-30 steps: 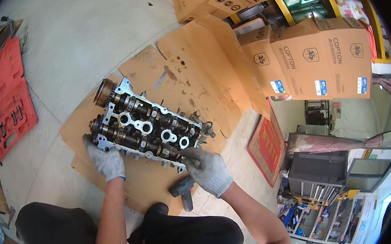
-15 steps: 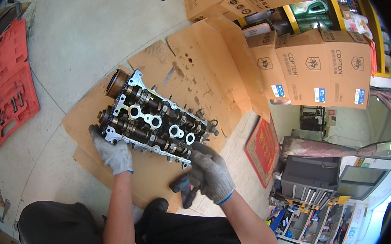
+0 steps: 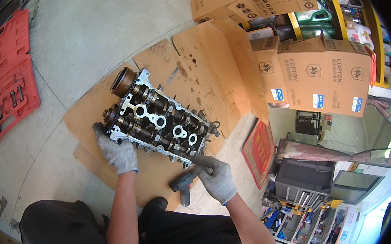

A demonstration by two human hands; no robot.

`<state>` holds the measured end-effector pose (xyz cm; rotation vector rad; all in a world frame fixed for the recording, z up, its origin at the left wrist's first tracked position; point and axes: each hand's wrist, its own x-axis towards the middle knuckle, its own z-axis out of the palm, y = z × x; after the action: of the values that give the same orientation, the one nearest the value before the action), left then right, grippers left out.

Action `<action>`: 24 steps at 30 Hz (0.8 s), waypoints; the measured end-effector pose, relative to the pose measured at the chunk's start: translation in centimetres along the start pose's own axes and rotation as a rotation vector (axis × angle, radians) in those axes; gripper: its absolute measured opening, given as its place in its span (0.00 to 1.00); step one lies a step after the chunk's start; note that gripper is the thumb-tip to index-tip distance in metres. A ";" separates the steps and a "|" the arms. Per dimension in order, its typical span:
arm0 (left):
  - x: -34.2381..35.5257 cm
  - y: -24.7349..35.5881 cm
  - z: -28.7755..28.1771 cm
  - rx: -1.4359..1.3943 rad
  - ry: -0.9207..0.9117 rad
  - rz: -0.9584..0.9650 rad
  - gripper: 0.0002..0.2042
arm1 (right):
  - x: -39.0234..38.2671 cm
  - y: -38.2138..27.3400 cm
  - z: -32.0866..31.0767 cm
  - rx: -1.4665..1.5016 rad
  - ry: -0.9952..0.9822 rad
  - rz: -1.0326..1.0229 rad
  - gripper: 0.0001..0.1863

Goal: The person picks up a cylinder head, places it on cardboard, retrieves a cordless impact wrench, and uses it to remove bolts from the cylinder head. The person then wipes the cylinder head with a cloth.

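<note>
An engine cylinder head (image 3: 170, 125) with two camshafts lies at a slant on a cardboard sheet. Round sprockets and a brown drum-shaped gear sit at its left end. My left hand (image 3: 118, 153), in a grey-white glove, grips the near left corner beside the lower sprocket; its fingertips are partly hidden. At the near right corner is my right hand (image 3: 217, 179), gloved alike, its index finger and thumb closed on the edge of the cylinder head. Just below that hand a dark power tool (image 3: 182, 183) lies on the cardboard.
An open red tool case (image 3: 5, 78) with several metal bits lies at left. Stained cardboard (image 3: 164, 54) covers the floor under the work. Cartons (image 3: 312, 77) stand at far right, with a red mat (image 3: 259, 152), a grey tool cabinet (image 3: 303, 181) and shelves (image 3: 310, 227) nearer.
My right hand has drawn back from over the right end of the cylinder head to its near corner, showing more of the power tool. My left hand keeps its place. The whole view has shifted slightly.
</note>
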<state>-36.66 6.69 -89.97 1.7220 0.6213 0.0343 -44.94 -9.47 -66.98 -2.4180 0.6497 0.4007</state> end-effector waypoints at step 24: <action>0.1 1.6 -0.7 -0.096 -0.085 -0.083 0.44 | 3.6 -4.9 1.2 -0.214 0.032 -0.060 0.15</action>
<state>-36.17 7.18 -88.42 1.5953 0.6183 -0.0665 -39.46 -6.55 -67.07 -2.6443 0.5721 0.4262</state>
